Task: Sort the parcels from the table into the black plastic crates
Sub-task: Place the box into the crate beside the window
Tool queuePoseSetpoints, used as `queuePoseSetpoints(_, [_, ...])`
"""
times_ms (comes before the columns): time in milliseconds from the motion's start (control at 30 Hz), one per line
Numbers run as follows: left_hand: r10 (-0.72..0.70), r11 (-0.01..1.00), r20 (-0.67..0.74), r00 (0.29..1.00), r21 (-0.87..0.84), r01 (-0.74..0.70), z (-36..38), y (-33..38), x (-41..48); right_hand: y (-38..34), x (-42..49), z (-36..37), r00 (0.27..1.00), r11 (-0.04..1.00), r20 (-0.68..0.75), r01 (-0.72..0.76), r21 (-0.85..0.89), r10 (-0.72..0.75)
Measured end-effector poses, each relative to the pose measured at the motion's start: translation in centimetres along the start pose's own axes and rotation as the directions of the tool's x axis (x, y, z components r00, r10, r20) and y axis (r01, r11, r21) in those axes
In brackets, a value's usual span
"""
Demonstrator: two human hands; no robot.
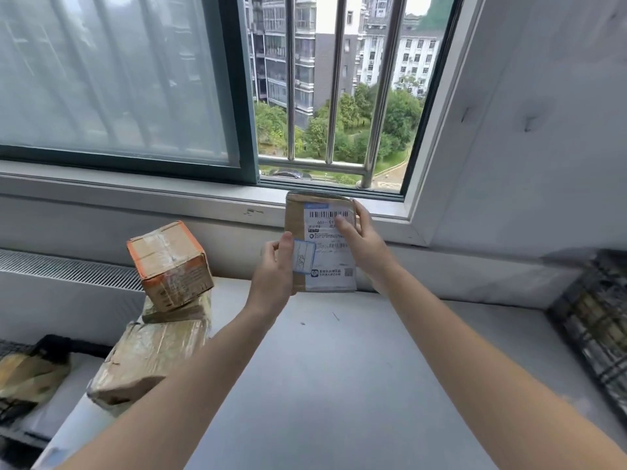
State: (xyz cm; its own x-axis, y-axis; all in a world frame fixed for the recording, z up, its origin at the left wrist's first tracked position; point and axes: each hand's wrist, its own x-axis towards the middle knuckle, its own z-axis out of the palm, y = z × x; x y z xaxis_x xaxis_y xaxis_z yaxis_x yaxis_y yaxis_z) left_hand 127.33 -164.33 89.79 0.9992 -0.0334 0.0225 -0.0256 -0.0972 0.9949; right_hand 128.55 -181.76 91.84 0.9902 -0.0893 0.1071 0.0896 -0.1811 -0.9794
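Note:
I hold a brown cardboard parcel with a white shipping label upright above the grey table, in front of the window sill. My left hand grips its lower left edge, thumb on a small blue-framed sticker. My right hand grips its upper right edge, thumb across the barcode. A black plastic crate stands at the table's right end. Another black crate sits lower at the far left, with a brown parcel inside.
At the table's left end an orange-edged box rests on a flat parcel, with a taped brown parcel in front of it. A radiator grille runs along the left wall. The barred window behind is open.

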Motion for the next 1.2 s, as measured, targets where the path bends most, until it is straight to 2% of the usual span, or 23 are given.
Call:
queuePoseSetpoints(133, [0.025, 0.999, -0.05, 0.998, -0.041, -0.027, -0.2, 1.8, 0.1, -1.2, -1.0, 0.3, 0.998, 0.995, -0.021, 0.062, 0.083, -0.06])
queuePoseSetpoints(200, [0.06, 0.998, -0.02, 0.998, 0.003, -0.06, -0.5, 2.5, -0.1, -2.0, -1.5, 0.4, 0.994, 0.988, -0.039, 0.107, 0.113, -0.103])
queuePoseSetpoints(300, [0.173, 0.984, 0.035, 0.984, 0.036, -0.174, -0.8, 3.3, -0.3, -3.2, -1.9, 0.3, 0.987, 0.98, -0.084, 0.148, 0.134, -0.138])
queuePoseSetpoints(467, [0.378, 0.926, 0.114, 0.919, -0.05, -0.375, -1.3, 5.5, -1.5, -5.1, -2.6, -0.6, 0.975, 0.97, -0.077, 0.215, 0.114, -0.207])
queuePoseSetpoints(667, [0.441, 0.896, 0.201, 0.875, -0.053, -0.44, -2.6, 7.4, -2.1, -7.2, -4.3, -1.9, 0.951, 0.952, 0.035, 0.306, 0.025, -0.307])
queuePoseSetpoints(767, [0.46, 0.879, 0.232, 0.857, 0.019, -0.477, -3.0, 7.8, -2.8, -7.7, -5.2, -2.3, 0.942, 0.942, 0.026, 0.335, 0.005, -0.335])
queuePoseSetpoints(967, [0.494, 0.858, 0.219, 0.842, 0.032, -0.512, -2.7, 8.5, -3.9, -8.4, -6.4, -2.3, 0.911, 0.911, 0.002, 0.412, -0.016, -0.412])
queuePoseSetpoints(1200, [0.495, 0.852, 0.21, 0.843, 0.074, -0.519, -2.4, 8.5, -4.8, -7.9, -6.9, -2.3, 0.91, 0.91, -0.005, 0.415, -0.002, -0.415])
